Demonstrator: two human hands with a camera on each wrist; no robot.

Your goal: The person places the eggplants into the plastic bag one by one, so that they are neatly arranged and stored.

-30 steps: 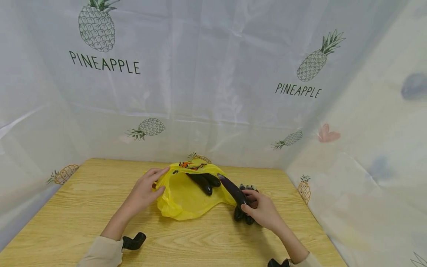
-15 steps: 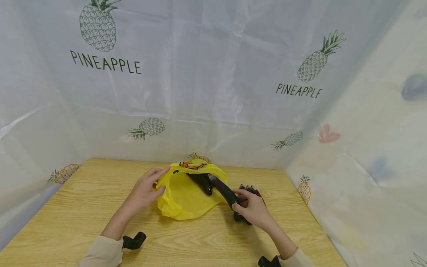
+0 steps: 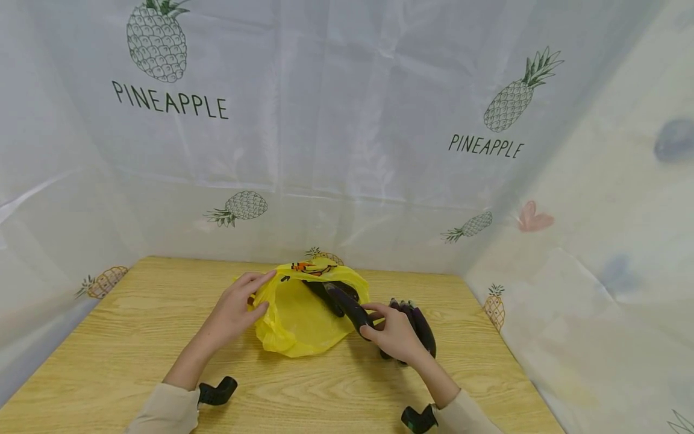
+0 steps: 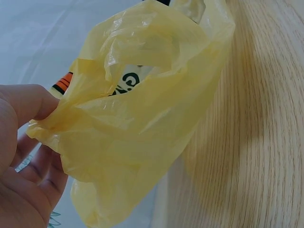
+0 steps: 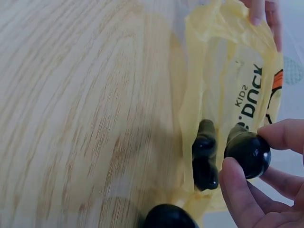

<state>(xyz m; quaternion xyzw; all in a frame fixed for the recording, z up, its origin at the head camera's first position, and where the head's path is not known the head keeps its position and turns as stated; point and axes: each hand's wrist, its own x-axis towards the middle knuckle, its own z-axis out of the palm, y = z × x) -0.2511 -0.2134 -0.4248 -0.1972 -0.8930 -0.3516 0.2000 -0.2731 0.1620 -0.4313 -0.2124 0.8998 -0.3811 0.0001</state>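
Observation:
A yellow plastic bag (image 3: pixel 303 325) lies on the table with its mouth held wide. My left hand (image 3: pixel 233 313) grips the bag's left edge; in the left wrist view the thumb and fingers pinch the plastic (image 4: pixel 128 137). Dark eggplants (image 5: pixel 205 175) lie inside the bag. My right hand (image 3: pixel 397 334) holds another eggplant (image 3: pixel 349 308) by its thick end, with the stem end pointing into the bag's mouth. In the right wrist view that eggplant (image 5: pixel 248 154) sits between thumb and fingers. Several more eggplants (image 3: pixel 423 331) lie just right of my right hand, partly hidden by it.
The wooden table (image 3: pixel 303 398) reaches back to a hanging curtain (image 3: pixel 347 150) printed with pineapples. Black devices are strapped at both wrists, the left one (image 3: pixel 218 392) and the right one (image 3: pixel 418 419).
My right hand has moved left with its eggplant, whose stem end is now inside the bag's mouth. More of the eggplants on the right shows. My left hand has stayed put on the bag.

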